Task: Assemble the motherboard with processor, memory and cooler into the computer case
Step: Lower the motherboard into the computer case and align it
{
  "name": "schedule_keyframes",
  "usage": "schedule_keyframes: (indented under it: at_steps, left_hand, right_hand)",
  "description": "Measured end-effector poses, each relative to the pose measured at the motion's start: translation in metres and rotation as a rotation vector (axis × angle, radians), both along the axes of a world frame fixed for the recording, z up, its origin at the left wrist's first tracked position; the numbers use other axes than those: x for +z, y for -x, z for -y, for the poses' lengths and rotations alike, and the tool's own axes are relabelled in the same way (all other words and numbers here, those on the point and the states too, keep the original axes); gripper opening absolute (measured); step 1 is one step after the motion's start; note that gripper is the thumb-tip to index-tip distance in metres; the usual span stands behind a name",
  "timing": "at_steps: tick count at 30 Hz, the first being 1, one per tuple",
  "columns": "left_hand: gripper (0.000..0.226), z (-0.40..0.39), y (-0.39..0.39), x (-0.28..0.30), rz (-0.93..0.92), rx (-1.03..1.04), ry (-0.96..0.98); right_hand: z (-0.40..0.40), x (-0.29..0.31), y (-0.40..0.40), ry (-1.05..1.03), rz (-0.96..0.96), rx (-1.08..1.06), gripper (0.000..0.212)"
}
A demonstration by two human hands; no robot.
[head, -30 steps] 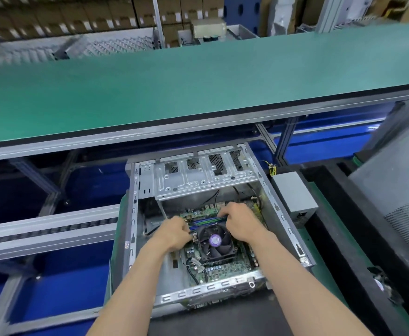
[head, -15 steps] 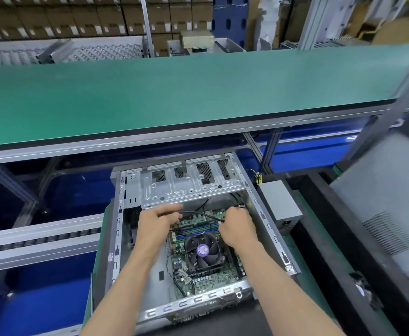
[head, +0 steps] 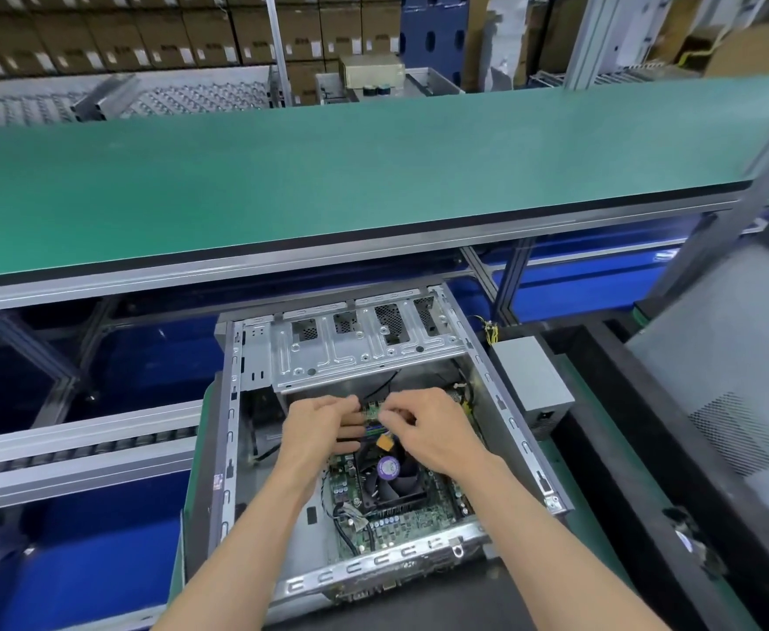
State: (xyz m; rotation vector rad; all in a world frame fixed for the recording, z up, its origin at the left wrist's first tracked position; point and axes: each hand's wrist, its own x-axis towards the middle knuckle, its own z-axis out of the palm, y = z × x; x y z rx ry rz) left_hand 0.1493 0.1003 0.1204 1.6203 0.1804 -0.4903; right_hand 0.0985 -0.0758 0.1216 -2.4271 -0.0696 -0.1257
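The open grey computer case (head: 515, 431) lies on its side in front of me. Inside it sits the green motherboard (head: 412, 523), carrying the black cooler fan (head: 389, 470) with its purple label. Blue memory sticks (head: 373, 433) peek out between my hands. My left hand (head: 319, 425) and my right hand (head: 435, 425) meet just above the cooler. Both pinch a thin black cable (head: 387, 383) that runs up under the drive cage (head: 364, 350). A yellow connector (head: 385, 444) hangs below my right fingers. The hands hide the board beneath them.
A grey power supply box (head: 533, 380) with yellow wires stands against the case's right side. A grey side panel (head: 729, 380) lies at the far right. The green shelf (head: 328, 184) overhangs behind the case. Metal rails (head: 77, 448) run at the left.
My hands came together from being apart with the cable stretched between them. The yellow connector now shows under my right fingers. The view shifted slightly.
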Motion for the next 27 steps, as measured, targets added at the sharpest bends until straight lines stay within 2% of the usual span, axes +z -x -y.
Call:
schedule_keyframes:
  at_steps: [1,3,5,7,11,14,18,23,27]
  left_hand:
    - [0.023,0.001,-0.002,-0.001,-0.045,0.053,0.045]
    - [0.027,0.004,-0.007,0.001,-0.183,0.158,0.294]
    - [0.034,0.008,-0.014,0.007,-0.32,0.316,0.57]
    - [0.048,0.011,-0.024,0.012,-0.387,0.458,0.726]
    - [0.055,0.015,-0.036,0.016,-0.332,0.521,0.682]
    - [0.069,0.015,-0.035,0.016,-0.289,0.582,0.701]
    - [0.073,0.018,-0.03,0.021,-0.274,0.641,0.748]
    - [0.067,0.018,-0.02,0.021,-0.275,0.701,0.753]
    - [0.065,0.019,-0.009,0.022,-0.286,0.762,0.747]
  right_hand:
    - [-0.002,0.0,0.001,0.085,-0.038,0.014,0.028]
    - [-0.007,0.002,0.002,0.177,-0.124,0.036,0.032]
    - [-0.009,0.006,0.003,0.139,-0.207,0.075,0.034]
    - [-0.008,0.009,0.005,0.106,-0.264,0.115,0.035]
    - [0.004,0.009,0.014,0.209,-0.33,0.142,0.033]
    - [0.015,0.007,0.021,0.361,-0.242,0.123,0.029]
    - [0.03,0.004,0.024,0.616,-0.191,0.108,0.042]
    - [0.038,0.006,0.021,0.753,-0.19,0.178,0.048]
    - [0.049,0.012,0.019,0.774,-0.162,0.242,0.043]
